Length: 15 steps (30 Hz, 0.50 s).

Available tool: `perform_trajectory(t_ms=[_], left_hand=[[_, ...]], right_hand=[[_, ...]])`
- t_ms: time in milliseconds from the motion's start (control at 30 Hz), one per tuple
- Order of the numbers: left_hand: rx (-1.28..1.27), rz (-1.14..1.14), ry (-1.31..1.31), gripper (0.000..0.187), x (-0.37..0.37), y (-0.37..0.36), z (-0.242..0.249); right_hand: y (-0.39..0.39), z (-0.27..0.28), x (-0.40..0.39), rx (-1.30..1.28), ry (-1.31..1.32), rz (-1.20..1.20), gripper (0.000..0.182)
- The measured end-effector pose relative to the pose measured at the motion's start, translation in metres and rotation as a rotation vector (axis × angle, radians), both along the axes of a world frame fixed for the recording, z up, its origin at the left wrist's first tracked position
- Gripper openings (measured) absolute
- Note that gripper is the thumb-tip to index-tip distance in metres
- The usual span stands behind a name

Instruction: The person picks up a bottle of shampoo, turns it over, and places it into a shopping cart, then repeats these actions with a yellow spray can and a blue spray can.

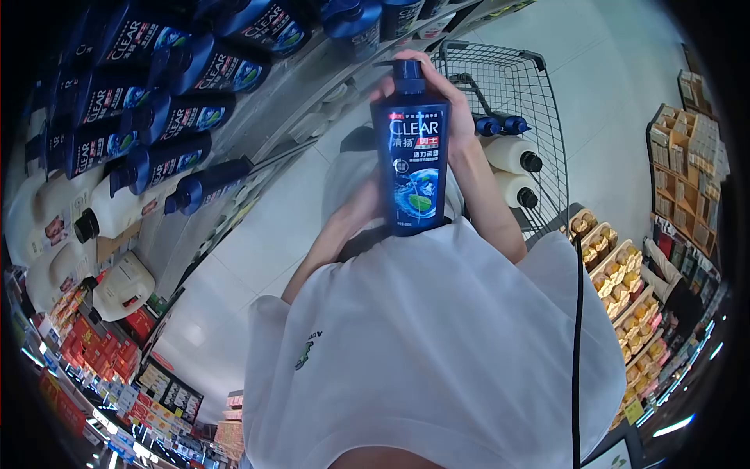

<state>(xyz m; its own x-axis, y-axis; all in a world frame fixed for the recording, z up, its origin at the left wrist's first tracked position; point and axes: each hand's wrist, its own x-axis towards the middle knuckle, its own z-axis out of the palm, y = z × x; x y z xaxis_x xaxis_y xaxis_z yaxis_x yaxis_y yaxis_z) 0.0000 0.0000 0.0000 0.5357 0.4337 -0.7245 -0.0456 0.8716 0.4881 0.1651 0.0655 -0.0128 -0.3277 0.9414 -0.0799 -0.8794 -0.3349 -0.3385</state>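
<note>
Bottle [412, 160] held upright above cart [539, 94]. Right hand [457, 109] wraps its upper body from behind; left hand [355, 211] closed under base. Likely heavy, rigid, smooth: grip the waist.

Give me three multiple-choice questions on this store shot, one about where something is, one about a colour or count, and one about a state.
1. Where are the white bottles with black caps lying?
A. In the wire shopping cart
B. On the floor
C. In the person's lap

2. What colour is the Clear shampoo bottle being held?
A. White
B. Dark blue
C. Red

3. How is the held bottle gripped?
A. Left hand alone
B. Both hands
C. Lying unheld on the shirt

Answers: 1 A, they rest inside the cart's wire basket. 2 B, its body and pump top are dark blue. 3 B, the right hand wraps the top and the left hand supports the lower part.
</note>
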Motion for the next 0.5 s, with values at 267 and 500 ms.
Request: perform_trajectory(t_ms=[267, 500], left_hand=[[0.003, 0.004, -0.055, 0.054, 0.003, 0.000, -0.010], [0.004, -0.056, -0.089, 0.055, 0.010, 0.008, -0.019]], right_hand=[[0.000, -0.004, 0.010, 0.003, -0.021, -0.001, 0.040], [-0.002, -0.010, 0.018, -0.020, -0.008, -0.073, 0.042]])
